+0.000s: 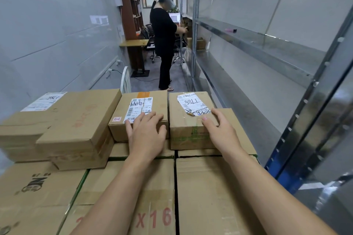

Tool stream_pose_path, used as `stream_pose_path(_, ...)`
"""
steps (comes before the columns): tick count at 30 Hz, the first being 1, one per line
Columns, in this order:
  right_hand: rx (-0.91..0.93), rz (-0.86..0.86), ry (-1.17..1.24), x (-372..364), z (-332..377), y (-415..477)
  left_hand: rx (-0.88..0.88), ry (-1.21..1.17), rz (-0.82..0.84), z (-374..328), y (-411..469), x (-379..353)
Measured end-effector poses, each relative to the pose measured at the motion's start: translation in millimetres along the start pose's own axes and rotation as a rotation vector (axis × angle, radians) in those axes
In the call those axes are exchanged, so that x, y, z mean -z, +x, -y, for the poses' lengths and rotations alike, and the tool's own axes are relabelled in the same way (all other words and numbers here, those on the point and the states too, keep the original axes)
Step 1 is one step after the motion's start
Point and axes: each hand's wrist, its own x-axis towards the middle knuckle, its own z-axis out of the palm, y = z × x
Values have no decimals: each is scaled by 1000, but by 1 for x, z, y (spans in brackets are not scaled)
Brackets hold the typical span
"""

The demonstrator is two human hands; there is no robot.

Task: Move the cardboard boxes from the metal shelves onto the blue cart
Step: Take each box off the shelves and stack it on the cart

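- Rightward, we see tall grey metal shelves point(248, 44) lining the aisle.
- Beneath our arms, big brown cardboard cartons point(210, 187) lie packed edge to edge.
- On them sit a flat brown cardboard box point(76, 120) at left, then a small brown box labelled 4044 point(150, 101) just beside a brown box labelled 7786 point(183, 126).
- Our left hand point(147, 133) rests flat on the 4044 box, fingers spread, gripping nothing.
- Our right hand point(219, 131) lies on the 7786 box, fingers loosely spread, not curled round it.

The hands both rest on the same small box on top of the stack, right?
No. In the head view the left hand rests on one small box, the right hand on the neighbouring box, both on top of the stack.
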Motion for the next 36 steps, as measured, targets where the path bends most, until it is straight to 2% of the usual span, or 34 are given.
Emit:
stream_pose_path(9, 17, -49, 47, 3, 4, -16, -43, -138, -46, -5, -9, 8)
stream_pose_path(16, 38, -121, 67, 17, 11, -49, -195, -385, -99, -20, -23, 25)
stream_pose_path(22, 77, -208, -41, 30, 15, -82, -283, -597, -26, -39, -49, 40)
stream_pose_path(36, 61, -417, -104, 54, -11, -183, -393, -808, 233, -56, -120, 28)
